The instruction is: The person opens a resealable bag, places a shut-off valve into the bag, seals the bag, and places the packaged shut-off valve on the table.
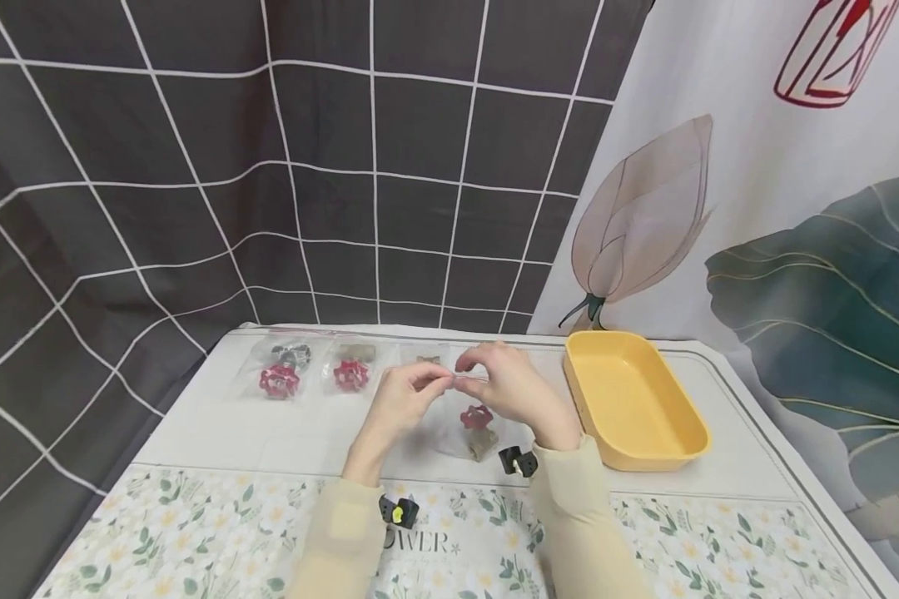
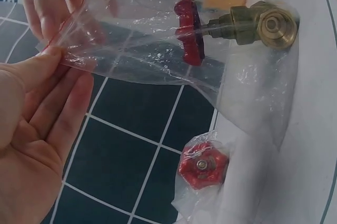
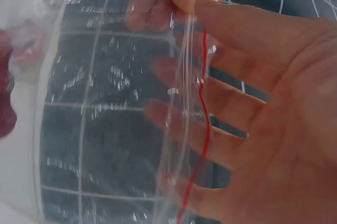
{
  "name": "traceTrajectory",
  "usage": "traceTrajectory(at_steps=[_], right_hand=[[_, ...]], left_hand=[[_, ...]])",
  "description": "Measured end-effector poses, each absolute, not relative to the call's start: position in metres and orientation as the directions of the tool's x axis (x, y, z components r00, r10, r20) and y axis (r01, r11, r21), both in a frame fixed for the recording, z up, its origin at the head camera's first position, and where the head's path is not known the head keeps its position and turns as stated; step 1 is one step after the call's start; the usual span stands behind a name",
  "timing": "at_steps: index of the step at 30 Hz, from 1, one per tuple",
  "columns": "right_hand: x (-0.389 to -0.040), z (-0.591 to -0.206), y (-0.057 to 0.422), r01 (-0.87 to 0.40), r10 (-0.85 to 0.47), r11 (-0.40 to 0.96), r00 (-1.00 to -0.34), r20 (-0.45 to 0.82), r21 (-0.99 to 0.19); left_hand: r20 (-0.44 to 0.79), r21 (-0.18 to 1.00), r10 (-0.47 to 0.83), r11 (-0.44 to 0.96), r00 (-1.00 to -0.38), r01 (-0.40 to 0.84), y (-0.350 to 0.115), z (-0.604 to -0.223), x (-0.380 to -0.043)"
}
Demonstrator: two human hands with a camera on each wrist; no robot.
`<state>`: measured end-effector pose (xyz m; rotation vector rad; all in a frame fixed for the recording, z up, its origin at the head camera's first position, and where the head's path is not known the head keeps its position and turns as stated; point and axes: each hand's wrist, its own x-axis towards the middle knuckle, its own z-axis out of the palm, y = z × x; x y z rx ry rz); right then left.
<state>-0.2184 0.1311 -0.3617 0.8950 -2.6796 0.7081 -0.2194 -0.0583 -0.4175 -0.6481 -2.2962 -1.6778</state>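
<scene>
A clear zip bag [image 2: 142, 69] with a red line along its mouth hangs between the two hands. Inside it lies a brass valve [image 2: 253, 27] with a red handwheel [image 2: 189, 32]; in the head view the valve [image 1: 481, 441] is at the table. My left hand [image 1: 404, 398] pinches the bag's mouth between thumb and index finger. Opposite, my right hand [image 1: 515, 384] holds the same edge near the left fingertips. Its thumb is at the seal, and its other fingers [image 3: 226, 98] spread behind the clear film.
Bagged valves with red handwheels, one at the left [image 1: 280, 380] and one beside it [image 1: 351, 374], lie along the back of the white table [image 1: 202, 424]. Another bagged piece [image 1: 428, 359] is partly hidden behind the hands. A yellow tray [image 1: 637, 399] stands at the right.
</scene>
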Motion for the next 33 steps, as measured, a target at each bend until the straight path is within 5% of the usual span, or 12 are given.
traceTrajectory(at_steps=[10,33], right_hand=[[-0.2174,-0.3705,0.1316,-0.615,-0.533,0.624,-0.786,0.312,-0.482],[-0.2235,-0.3705,0.1304,-0.544,-0.491,0.658,-0.834,0.25,-0.521]], left_hand=[[0.381,0.837,0.265,0.309,-0.886,0.452,-0.0608,-0.4207,-0.2165],[0.33,0.879,0.312,0.241,-0.891,0.41,-0.0598,-0.415,-0.2176]])
